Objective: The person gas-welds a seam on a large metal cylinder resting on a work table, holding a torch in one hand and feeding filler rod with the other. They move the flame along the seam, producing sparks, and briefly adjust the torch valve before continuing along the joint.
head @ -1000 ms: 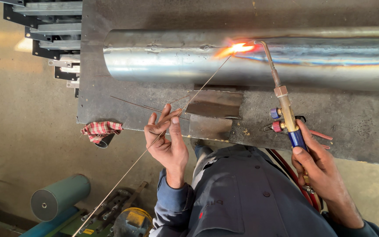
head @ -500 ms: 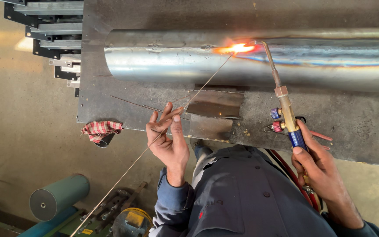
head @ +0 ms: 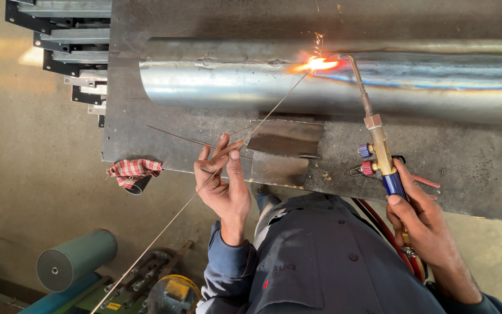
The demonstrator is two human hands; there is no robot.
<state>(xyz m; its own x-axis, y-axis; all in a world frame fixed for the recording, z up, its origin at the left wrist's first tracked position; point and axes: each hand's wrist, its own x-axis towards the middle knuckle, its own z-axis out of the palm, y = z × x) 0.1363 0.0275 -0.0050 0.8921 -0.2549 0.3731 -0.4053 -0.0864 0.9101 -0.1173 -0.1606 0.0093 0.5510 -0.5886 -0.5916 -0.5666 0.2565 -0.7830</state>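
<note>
Filler rod (head: 262, 119) runs from the left hand (head: 223, 186), pinched between its fingers (head: 228, 150), up to the flame (head: 315, 64) on the metal pipe (head: 216, 81). Right hand (head: 422, 224) grips the torch (head: 379, 145), fingers wrapped around its blue handle, above the counter (head: 472, 174).

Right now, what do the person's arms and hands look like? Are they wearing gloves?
No gloves. Both hands are bare: the left hand and the right hand. Each arm has a long dark grey-blue work sleeve, the left sleeve bunched and wrinkled at the wrist, the right sleeve only just showing at the picture's edge. No rings or watch are visible.
</note>
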